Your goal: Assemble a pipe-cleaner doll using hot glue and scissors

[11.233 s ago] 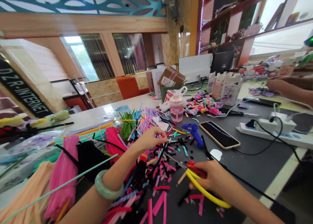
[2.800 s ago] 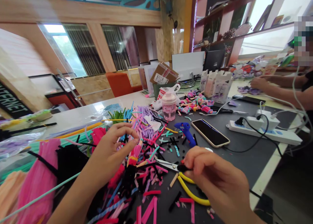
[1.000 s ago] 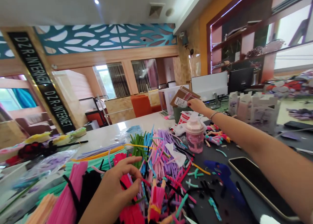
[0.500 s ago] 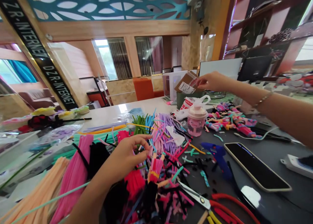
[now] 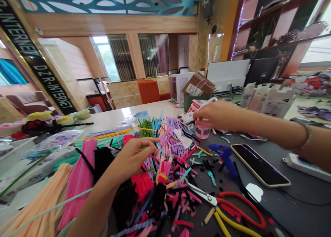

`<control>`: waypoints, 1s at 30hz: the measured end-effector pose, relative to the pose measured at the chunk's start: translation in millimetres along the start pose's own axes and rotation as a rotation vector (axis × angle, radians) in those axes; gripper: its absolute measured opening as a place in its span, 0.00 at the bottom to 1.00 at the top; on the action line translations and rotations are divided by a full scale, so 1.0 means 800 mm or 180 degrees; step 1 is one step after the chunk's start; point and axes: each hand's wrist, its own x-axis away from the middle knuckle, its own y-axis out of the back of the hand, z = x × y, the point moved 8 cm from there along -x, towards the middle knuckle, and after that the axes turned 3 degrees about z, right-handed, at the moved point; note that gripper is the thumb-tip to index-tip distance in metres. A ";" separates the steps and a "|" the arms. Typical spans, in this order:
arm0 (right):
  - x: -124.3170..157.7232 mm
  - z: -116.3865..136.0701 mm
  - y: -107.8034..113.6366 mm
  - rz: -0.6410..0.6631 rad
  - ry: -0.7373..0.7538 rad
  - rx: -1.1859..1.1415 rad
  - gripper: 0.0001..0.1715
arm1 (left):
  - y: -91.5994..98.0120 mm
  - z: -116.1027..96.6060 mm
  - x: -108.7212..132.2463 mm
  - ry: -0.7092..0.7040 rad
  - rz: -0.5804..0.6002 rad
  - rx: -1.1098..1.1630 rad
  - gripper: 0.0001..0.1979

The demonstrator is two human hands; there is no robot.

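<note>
You are working at a long table [image 5: 261, 213], dark grey around you and white at its far end [image 5: 111, 121]. Beyond it, a white monitor [image 5: 227, 75] stands near a cardboard parcel [image 5: 198, 84]. Along your left, long bundles of pipe cleaners are lying in peach [image 5: 38, 206], pink [image 5: 79, 182] and black [image 5: 103, 164]. A large heap of cut pipe-cleaner pieces [image 5: 176, 151] is spreading across the middle of the table.

Your left hand [image 5: 134, 157] is hanging over the heap's left side, its fingers [image 5: 147, 142] spread apart and clamped on nothing that shows. Just right of it, a pink pipe-cleaner tuft bound with yellow [image 5: 162, 173] is standing in the heap. Your right hand [image 5: 216, 115] is reaching across to a pink tumbler [image 5: 199, 131], its fingers [image 5: 200, 114] close together and covering the tumbler's top; you cannot tell whether they are gripping it.

Nearby, a phone [image 5: 260, 164] is lying beside a blue glue gun [image 5: 223, 159], and steel scissors [image 5: 203, 194] are resting at the heap's lower edge.
</note>
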 end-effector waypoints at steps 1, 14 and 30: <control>0.007 0.032 -0.004 0.0211 0.0332 0.0218 0.09 | 0.002 -0.001 0.000 -0.0006 -0.0032 -0.0063 0.15; 0.035 0.244 -0.166 0.0603 0.2994 0.0705 0.13 | 0.047 -0.015 0.031 -0.0012 -0.0543 -0.0232 0.10; 0.039 0.154 -0.080 0.0269 0.1344 -0.0584 0.07 | 0.097 0.008 0.044 0.0663 -0.0874 -0.1471 0.20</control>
